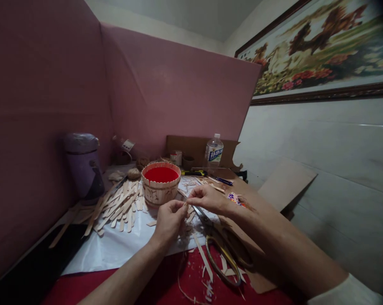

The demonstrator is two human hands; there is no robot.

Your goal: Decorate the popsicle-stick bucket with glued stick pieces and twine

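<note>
My left hand and my right hand meet fingertip to fingertip in front of the basket, both pinched closed on a thin strand of twine, its end mostly hidden by the fingers. A loose length of twine hangs below them over the red cloth. Just behind stands a round basket with a scalloped rim, a red inside and wooden sides. Large scissors with brass-coloured handles lie beneath my right forearm, blades pointing toward my hands. Wood scraps and fibre bits lie around them.
Many flat craft sticks are heaped left of the basket, near a purple cylindrical container. A ball of twine, a yellow-black cutter, a blue pen-like tool and a clear bottle stand or lie behind. Pink panels enclose the back.
</note>
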